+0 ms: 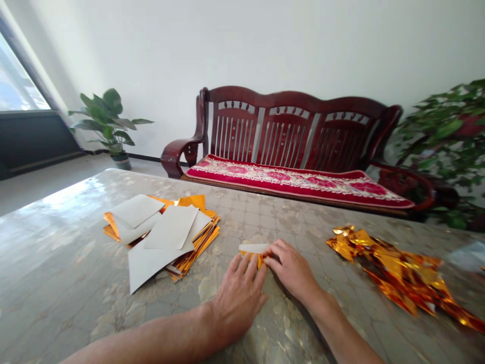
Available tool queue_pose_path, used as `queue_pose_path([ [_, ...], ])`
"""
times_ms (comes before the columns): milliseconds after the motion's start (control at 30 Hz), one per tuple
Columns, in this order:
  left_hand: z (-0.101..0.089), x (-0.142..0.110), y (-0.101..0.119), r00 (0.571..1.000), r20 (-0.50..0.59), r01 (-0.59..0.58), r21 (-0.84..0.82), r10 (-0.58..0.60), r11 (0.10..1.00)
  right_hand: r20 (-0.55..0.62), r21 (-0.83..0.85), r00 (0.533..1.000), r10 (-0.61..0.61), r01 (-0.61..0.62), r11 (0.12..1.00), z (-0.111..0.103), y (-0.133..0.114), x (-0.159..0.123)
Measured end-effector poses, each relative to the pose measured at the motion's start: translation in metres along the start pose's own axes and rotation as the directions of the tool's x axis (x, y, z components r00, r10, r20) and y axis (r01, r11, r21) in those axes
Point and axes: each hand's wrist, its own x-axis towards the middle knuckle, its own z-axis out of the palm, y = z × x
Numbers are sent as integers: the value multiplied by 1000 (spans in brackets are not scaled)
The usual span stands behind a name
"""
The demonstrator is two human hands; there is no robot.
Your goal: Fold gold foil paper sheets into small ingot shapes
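On the table in front of me lies a small sheet of gold foil paper [254,248], its white back showing along a folded strip at the far edge. My left hand [242,290] rests flat over the near part of it, fingers stretched forward, and hides much of the sheet. At its right end, my right hand [290,268] has thumb and fingers closed on the paper's edge. Left of my hands sits a loose pile of gold foil paper sheets [170,230], several turned white side up. To the right is a heap of folded, shiny gold paper pieces [397,265].
A patterned cover lies over the table [76,283]. Clear plastic [470,255] sits at its right edge. Behind stands a dark red wooden bench [299,116] with a red floral cushion [280,175]. Potted plants [109,119] flank the bench on both sides.
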Motion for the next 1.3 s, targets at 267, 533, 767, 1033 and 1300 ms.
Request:
queue_pose_path([
  [267,-7,2,1,1000,18,11,2,-11,1000,-38,-112,998,45,-49,992,3,-3,4],
  [533,-11,0,-5,1000,22,8,-34,-7,999,-136,-264,990,-45,8,965,5,3,6],
  [767,-10,10,-22,1000,-13,-24,-78,23,997,-64,-222,990,-122,105,969,0,10,12],
  [1033,-12,29,-43,995,-37,86,-99,-90,991,-25,-165,997,-77,72,984,-7,11,17],
  [1300,-16,36,-54,971,-20,230,-200,-239,953,-3,-93,999,-47,46,995,-8,11,19],
])
